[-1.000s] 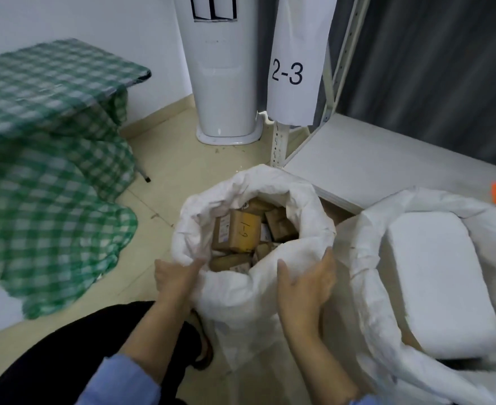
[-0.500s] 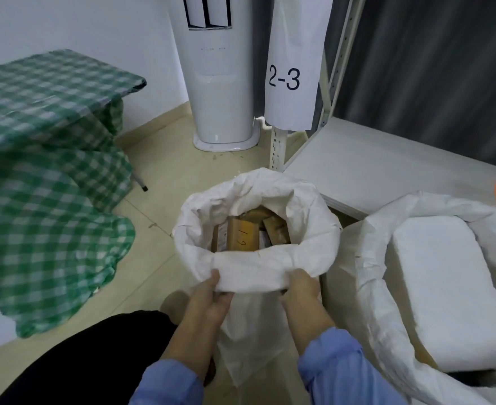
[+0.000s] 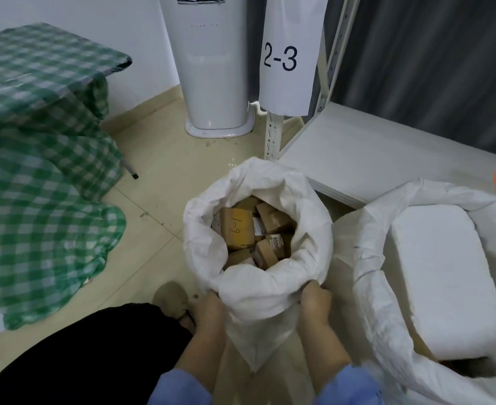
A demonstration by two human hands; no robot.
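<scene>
White woven sack (image 3: pixel 270 296), with brown cardboard boxes (image 3: pixel 273 220) inside, one marked "1-9" in black. The second sack (image 3: pixel 369 302) is also white, as is its foam block (image 3: pixel 445 273). Green-and-white checked cloth (image 3: pixel 36 176) at left. Beige tiled floor (image 3: pixel 165 182). White paper sign (image 3: pixel 287 89) with "2-3" in black. Dark grey curtain (image 3: pixel 431 54). Light blue sleeves (image 3: pixel 182 388), black trousers (image 3: pixel 80 361).
</scene>
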